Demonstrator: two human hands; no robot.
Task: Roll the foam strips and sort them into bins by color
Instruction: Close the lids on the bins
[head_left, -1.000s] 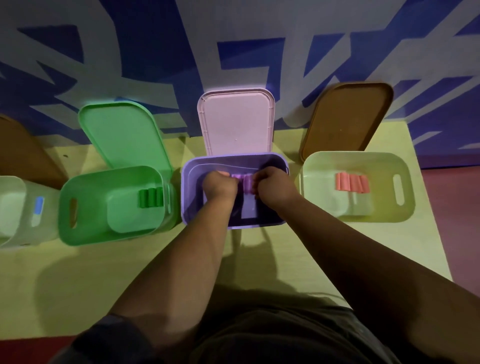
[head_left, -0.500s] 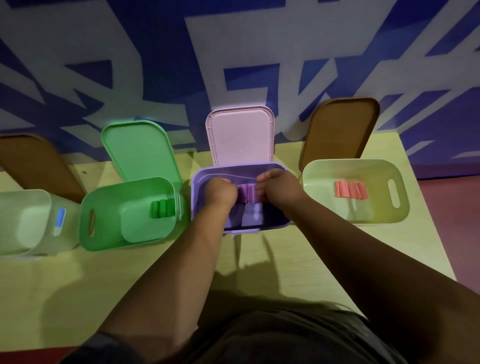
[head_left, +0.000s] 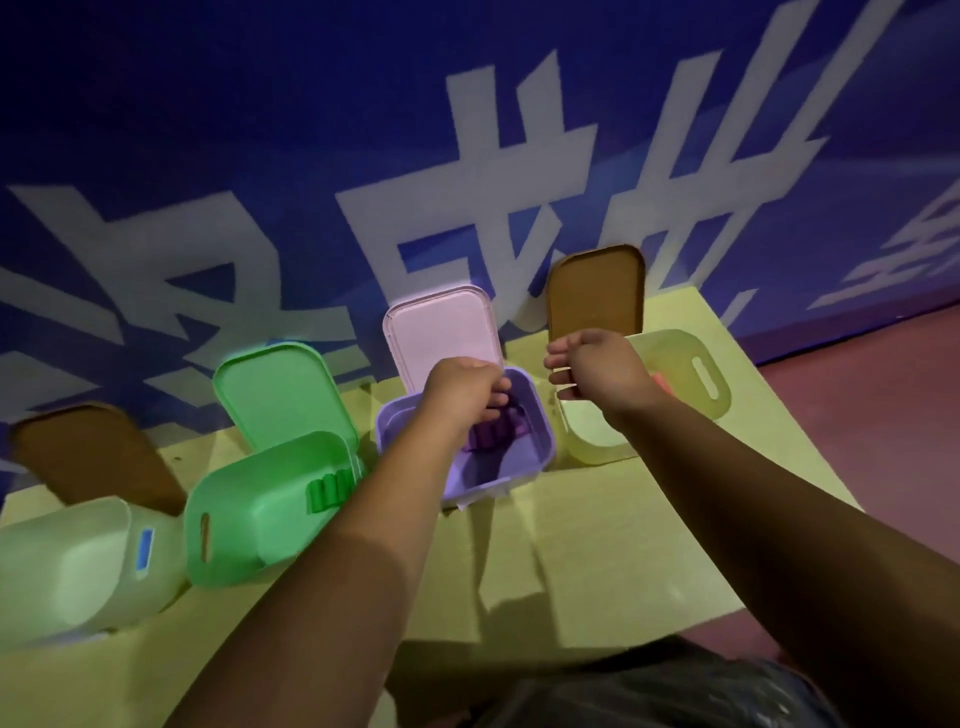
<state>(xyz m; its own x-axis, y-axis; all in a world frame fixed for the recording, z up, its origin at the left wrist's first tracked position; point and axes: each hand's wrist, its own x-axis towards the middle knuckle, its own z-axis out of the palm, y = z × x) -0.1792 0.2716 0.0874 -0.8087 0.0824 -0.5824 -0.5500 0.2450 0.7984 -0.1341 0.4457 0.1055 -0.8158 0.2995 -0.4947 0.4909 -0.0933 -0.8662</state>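
Observation:
Several purple foam rolls (head_left: 493, 436) lie side by side in the purple bin (head_left: 543, 441) at the middle of the yellow table. My left hand (head_left: 462, 395) hovers just above them, its fingers hanging loosely curled over the rolls and holding nothing that I can see. My right hand (head_left: 592, 364) is raised to the right of the purple bin, over the near corner of the pale yellow-green bin (head_left: 711, 384), fingers relaxed and empty. Green rolls (head_left: 330, 491) sit in the green bin (head_left: 249, 519). A sliver of salmon rolls (head_left: 662, 384) shows behind my right wrist.
A pale bin (head_left: 62, 566) at the far left holds a blue strip (head_left: 145, 551). Lids lean against the blue wall behind the bins: green (head_left: 275, 395), pink (head_left: 441, 332), brown (head_left: 597, 291) and another brown (head_left: 93, 457). The table (head_left: 571, 571) ends just right of the last bin.
Both hands were pressed together on the purple rolls inside the purple bin. They have let go; the right hand has lifted up and to the right, the left has risen slightly.

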